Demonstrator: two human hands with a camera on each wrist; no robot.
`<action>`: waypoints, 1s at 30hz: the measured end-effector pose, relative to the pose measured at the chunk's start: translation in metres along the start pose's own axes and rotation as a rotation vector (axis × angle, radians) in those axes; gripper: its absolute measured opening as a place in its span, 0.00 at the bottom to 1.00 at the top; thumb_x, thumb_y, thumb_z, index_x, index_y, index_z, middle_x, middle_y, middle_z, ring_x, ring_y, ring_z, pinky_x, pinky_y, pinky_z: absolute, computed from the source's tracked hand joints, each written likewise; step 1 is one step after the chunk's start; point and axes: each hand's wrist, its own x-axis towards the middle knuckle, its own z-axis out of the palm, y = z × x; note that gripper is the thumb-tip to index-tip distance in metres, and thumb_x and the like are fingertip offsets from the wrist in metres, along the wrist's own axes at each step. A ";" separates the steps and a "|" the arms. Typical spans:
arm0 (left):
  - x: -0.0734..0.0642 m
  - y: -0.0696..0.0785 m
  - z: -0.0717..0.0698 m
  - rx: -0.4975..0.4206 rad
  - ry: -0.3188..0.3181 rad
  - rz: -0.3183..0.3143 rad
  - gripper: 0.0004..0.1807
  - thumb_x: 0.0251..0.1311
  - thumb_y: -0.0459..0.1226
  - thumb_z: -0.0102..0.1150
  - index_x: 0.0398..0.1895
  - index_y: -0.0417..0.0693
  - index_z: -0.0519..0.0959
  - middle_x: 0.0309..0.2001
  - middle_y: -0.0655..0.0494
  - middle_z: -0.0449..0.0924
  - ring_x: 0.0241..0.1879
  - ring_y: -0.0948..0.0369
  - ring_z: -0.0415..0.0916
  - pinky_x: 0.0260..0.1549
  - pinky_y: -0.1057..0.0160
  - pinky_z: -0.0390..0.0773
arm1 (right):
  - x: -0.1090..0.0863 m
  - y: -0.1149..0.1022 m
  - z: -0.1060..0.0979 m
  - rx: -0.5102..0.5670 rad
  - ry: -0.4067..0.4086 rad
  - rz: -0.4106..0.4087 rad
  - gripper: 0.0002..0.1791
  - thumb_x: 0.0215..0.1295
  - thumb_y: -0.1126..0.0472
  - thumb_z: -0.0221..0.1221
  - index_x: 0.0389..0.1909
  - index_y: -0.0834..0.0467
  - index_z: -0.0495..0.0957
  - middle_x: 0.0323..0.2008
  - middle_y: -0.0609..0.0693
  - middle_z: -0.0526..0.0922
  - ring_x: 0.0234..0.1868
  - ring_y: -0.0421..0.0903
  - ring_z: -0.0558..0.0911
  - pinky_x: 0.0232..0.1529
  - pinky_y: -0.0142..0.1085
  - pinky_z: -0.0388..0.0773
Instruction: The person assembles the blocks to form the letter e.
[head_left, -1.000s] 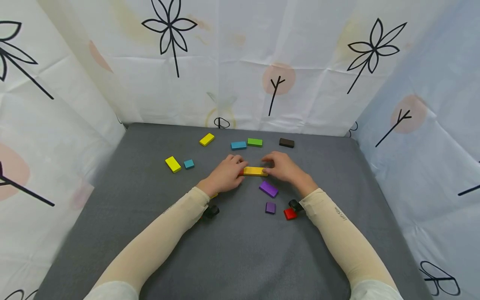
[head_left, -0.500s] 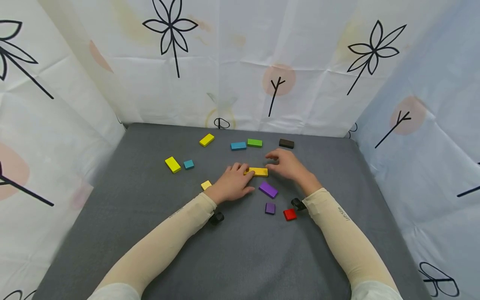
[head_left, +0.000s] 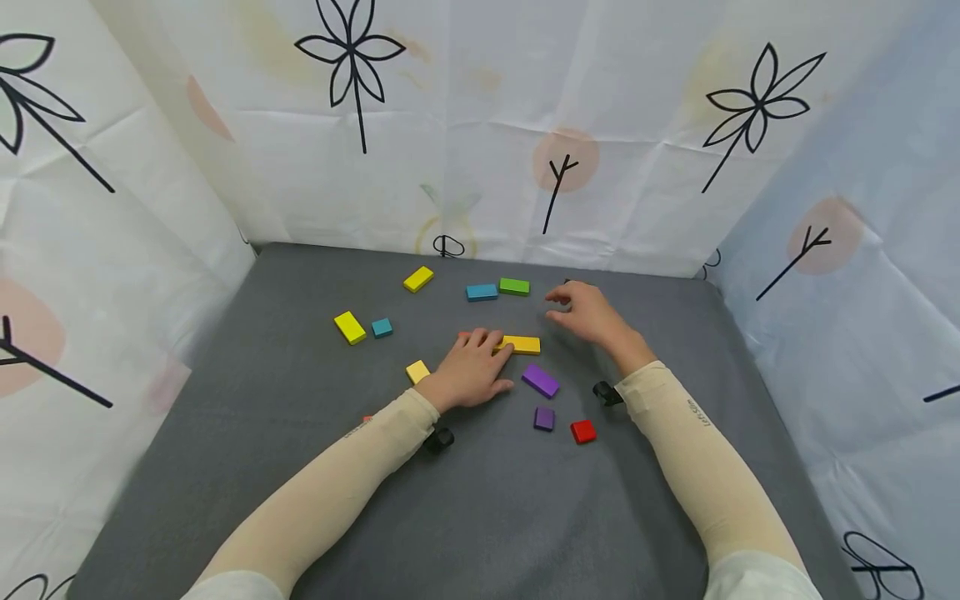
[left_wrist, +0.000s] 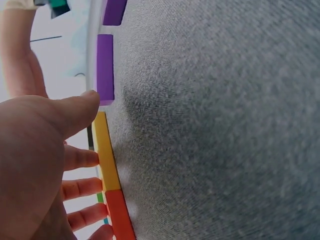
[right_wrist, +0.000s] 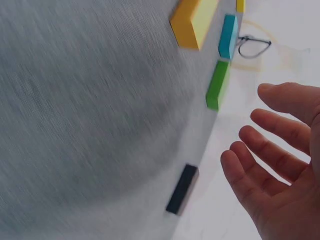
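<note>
My left hand (head_left: 471,367) lies over two blocks set end to end, a yellow-orange block (head_left: 522,345) and a red-orange block (left_wrist: 121,215). Its outstretched fingertips touch them along one side in the left wrist view, and the hand covers most of the red-orange one in the head view. To the right, my right hand (head_left: 588,315) hovers with loosely bent fingers and nothing in them. A dark block (right_wrist: 182,189) is the nearest thing to it, largely hidden behind the hand in the head view. Just below the yellow-orange block lies a purple block (head_left: 541,381).
A blue block (head_left: 482,292) and a green block (head_left: 514,287) lie at the back of the grey table (head_left: 480,517). Yellow blocks and a small teal block (head_left: 382,327) are at the left. A small purple block (head_left: 544,418) and a red block (head_left: 583,432) lie nearer.
My right hand has let go of the yellow-orange block's right end and moved away to the right. My left hand has shifted right and slightly nearer, its fingers now spread over the joined blocks.
</note>
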 end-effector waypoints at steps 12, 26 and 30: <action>-0.002 0.007 0.000 0.037 -0.008 -0.013 0.42 0.78 0.62 0.56 0.85 0.51 0.64 0.81 0.47 0.60 0.77 0.46 0.58 0.74 0.42 0.63 | 0.021 0.029 -0.043 -0.004 0.004 0.083 0.22 0.81 0.63 0.61 0.70 0.68 0.78 0.66 0.66 0.79 0.67 0.66 0.76 0.65 0.61 0.75; -0.003 0.009 0.001 0.026 -0.015 -0.037 0.42 0.78 0.62 0.57 0.85 0.51 0.65 0.82 0.46 0.59 0.77 0.46 0.58 0.74 0.42 0.62 | 0.043 0.053 -0.040 -0.052 -0.034 0.122 0.22 0.81 0.64 0.60 0.69 0.68 0.78 0.66 0.67 0.79 0.67 0.67 0.75 0.63 0.61 0.75; -0.003 0.009 0.000 0.021 -0.026 -0.037 0.43 0.78 0.62 0.57 0.86 0.50 0.64 0.82 0.46 0.58 0.77 0.45 0.57 0.75 0.42 0.62 | 0.047 0.055 -0.039 -0.055 -0.040 0.130 0.22 0.80 0.64 0.61 0.70 0.68 0.78 0.66 0.68 0.79 0.67 0.67 0.75 0.64 0.61 0.75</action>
